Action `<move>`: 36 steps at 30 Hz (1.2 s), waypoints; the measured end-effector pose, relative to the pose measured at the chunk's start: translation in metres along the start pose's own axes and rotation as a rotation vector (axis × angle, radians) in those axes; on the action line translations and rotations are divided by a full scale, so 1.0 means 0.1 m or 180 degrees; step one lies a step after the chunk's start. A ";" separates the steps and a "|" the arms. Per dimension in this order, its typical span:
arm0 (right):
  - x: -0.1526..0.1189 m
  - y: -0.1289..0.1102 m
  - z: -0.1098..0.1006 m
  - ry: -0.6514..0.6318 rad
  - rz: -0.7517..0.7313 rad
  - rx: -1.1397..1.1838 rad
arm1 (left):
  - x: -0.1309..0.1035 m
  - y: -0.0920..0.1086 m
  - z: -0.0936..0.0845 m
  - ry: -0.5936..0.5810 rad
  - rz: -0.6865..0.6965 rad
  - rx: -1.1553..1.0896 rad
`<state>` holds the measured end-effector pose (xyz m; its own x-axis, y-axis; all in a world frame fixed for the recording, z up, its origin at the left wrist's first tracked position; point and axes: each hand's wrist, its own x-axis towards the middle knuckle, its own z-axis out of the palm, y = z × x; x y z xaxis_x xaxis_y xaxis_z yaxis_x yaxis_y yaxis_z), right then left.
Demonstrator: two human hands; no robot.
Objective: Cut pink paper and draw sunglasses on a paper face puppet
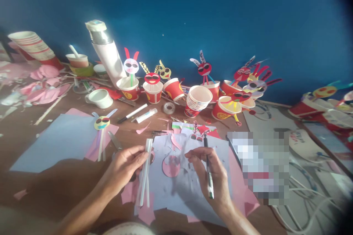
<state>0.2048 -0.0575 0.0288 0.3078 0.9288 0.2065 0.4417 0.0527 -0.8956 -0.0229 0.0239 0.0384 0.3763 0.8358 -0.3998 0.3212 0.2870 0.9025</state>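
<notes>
My left hand (131, 159) pinches a few pale, straw-like sticks (143, 187) between thumb and fingers; they hang down over the left edge of the white paper sheet (190, 194). Resting between the fingers of my right hand (211, 169) is a black pen (209, 180), while the thumb and forefinger come close together over the paper. Between the two hands lies a pink paper disc (171, 166) with a dark outline. Small red paper pieces (203, 130) and patterned leaf shapes sit at the sheet's top edge. Scissors (114, 140) lie partly hidden behind my left hand.
Several red paper cups (172, 90) with paper-faced figures stand along the blue wall. A white thermos (107, 57), a white mug (100, 98), a tape roll (168, 108) and markers (146, 116) lie nearer. At left, a yellow-faced figure (102, 123) rests on paper; cables (306, 198) run at right.
</notes>
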 end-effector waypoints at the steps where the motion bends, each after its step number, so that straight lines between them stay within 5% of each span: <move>1: -0.01 0.02 0.01 -0.0047 -0.0068 -0.0064 | 0.00 -0.01 -0.04 0.0065 -0.0014 0.0076; 11: 0.03 0.05 0.05 -0.0679 -0.1393 -0.1153 | 0.15 0.05 -0.19 0.0699 0.0847 0.1534; 17: 0.03 0.03 0.05 -0.1118 -0.1721 -0.1400 | 0.31 -0.02 -0.28 0.0859 0.0913 0.1683; 20: 0.02 0.03 0.05 -0.1279 -0.1712 -0.1355 | 0.32 0.01 -0.26 0.0778 0.0832 0.1585; 28: 0.00 0.11 0.06 -0.0707 -0.1242 -0.0885 | 0.23 0.24 -0.11 0.0302 0.0422 0.0358; 36: -0.11 0.07 0.15 -0.0497 -0.0499 -0.0284 | 0.07 0.23 0.23 -0.0024 0.0409 -0.0376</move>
<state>0.1915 -0.0622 0.0144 0.0987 0.9576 0.2706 0.5488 0.1744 -0.8176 0.0073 0.0258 0.0529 0.4144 0.8657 -0.2807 0.1657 0.2315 0.9586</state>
